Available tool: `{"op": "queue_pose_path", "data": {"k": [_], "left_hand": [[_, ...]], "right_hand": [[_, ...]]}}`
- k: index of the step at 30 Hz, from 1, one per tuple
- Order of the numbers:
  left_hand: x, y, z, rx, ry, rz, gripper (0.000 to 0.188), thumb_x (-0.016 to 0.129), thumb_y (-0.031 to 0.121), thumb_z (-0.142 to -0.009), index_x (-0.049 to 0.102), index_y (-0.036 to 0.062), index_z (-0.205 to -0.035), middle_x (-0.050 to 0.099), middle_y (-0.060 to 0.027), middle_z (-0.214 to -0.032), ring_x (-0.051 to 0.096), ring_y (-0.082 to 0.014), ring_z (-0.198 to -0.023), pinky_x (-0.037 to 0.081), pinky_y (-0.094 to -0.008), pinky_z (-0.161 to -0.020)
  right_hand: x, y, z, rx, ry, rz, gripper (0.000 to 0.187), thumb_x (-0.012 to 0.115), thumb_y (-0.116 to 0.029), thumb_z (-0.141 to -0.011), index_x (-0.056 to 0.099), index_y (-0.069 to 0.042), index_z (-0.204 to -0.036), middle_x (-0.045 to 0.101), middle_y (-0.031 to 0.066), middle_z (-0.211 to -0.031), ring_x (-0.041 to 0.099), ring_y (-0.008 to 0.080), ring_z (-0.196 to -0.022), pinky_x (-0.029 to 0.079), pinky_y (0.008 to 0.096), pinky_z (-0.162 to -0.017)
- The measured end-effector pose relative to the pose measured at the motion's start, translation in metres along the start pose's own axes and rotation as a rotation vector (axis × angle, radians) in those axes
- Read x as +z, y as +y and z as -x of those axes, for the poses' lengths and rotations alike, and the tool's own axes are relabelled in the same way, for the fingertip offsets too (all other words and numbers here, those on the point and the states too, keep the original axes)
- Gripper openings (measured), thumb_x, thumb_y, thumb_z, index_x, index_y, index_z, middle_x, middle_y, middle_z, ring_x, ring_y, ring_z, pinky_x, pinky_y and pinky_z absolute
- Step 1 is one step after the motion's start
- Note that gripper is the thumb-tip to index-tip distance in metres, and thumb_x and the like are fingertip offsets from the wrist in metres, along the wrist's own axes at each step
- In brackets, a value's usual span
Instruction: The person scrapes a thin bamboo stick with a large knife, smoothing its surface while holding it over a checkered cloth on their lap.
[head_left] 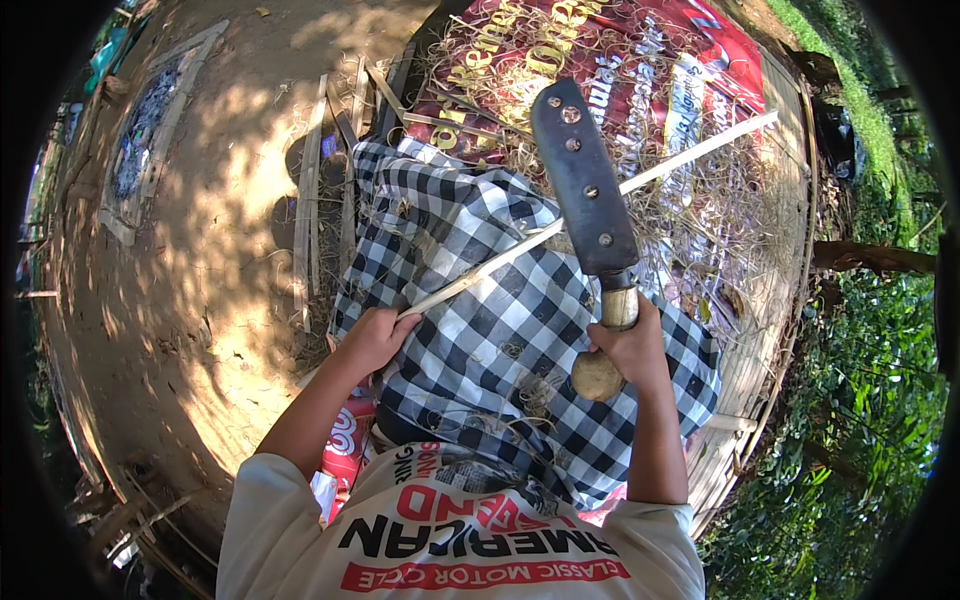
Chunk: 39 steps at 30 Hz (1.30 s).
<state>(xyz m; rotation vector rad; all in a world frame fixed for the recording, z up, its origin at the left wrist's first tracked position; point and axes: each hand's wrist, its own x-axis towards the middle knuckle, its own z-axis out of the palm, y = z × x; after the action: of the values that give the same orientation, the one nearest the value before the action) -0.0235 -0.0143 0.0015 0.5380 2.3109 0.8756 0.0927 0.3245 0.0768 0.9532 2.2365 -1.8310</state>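
My left hand (pixel 375 339) is closed on the near end of a long pale wooden strip (pixel 485 270). The strip slants up and to the right, passing beneath a broad dark cleaver (pixel 588 185) with round metal studs along its blade. Around the cleaver's light wooden handle, which ends in a round knob, my right hand (pixel 638 345) is wrapped. The blade points away from me and crosses over the strip; whether they touch I cannot tell. A black-and-white checkered cloth (pixel 450 240) covers my lap under both hands.
Curly shavings (pixel 715 215) lie scattered over a red printed sheet (pixel 735 60) beyond the cloth. Slatted boards (pixel 775 330) run along the right, with green plants (pixel 840 430) outside. Several long strips (pixel 305 215) lie left of the cloth on bare earth (pixel 220 230).
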Motion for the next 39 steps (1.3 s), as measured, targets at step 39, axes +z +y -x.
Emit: {"op": "queue_pose_path", "data": {"k": [39], "left_hand": [[0.003, 0.004, 0.001, 0.007, -0.034, 0.008, 0.051, 0.052, 0.040, -0.099, 0.063, -0.0066, -0.083, 0.058, -0.0263, -0.065, 0.060, -0.0428, -0.062, 0.046, -0.0447, -0.060]], "right_hand": [[0.034, 0.022, 0.030, 0.043, -0.109, 0.025, 0.037, 0.070, -0.001, -0.068, 0.059, 0.004, -0.103, 0.062, 0.0075, -0.075, 0.058, 0.0141, -0.063, 0.049, 0.0306, -0.059]]}}
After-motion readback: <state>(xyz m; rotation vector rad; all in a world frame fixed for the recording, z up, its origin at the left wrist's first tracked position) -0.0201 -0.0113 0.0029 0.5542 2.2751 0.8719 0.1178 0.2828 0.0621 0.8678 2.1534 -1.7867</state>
